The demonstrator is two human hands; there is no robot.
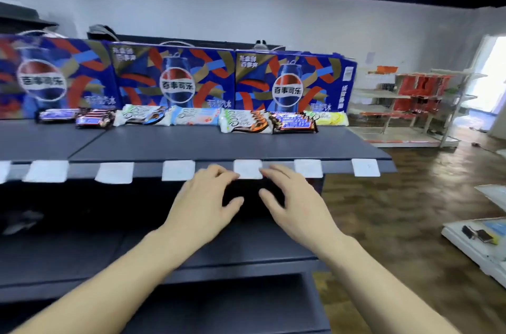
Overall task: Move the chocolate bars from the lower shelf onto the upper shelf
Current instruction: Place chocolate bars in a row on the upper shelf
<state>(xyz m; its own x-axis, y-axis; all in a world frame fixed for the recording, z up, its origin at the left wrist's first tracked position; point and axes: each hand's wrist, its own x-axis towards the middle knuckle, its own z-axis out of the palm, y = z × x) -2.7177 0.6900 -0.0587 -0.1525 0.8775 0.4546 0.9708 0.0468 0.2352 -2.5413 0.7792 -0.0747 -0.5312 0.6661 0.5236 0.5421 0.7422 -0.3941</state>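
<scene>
Seven groups of chocolate bars lay in a row along the back of the upper shelf (219,144), in front of three blue cola cartons (175,79). From the left: a dark bar (56,115), a dark stack (94,118), a white bar (142,115), a pale blue bar (195,116), a white and orange pack (245,121), a dark stack (294,122) touching that pack, and a yellow bar (330,117) behind it.

Both hands were extended below the shelf edge, toward the dark opening above the lower shelf (246,246). The left hand (202,207) and right hand (295,205) each showed loosely spread fingers, and neither grip held anything.

Handling assessment: the bars appeared light, flat and fairly stiff, in glossy wrappers likely to slide. A pinch across the long edges, or lifting a stack from both ends, would suit; squeezing hard could snap a bar.

Visibility: the recess beneath the upper shelf was in deep shadow, so any bars remaining there could not be confirmed. A pale shape (22,221) at far left on the lower level could not be identified. Wrapper lettering was blurred. The white price tags (178,170) on the shelf edge were unreadable.
</scene>
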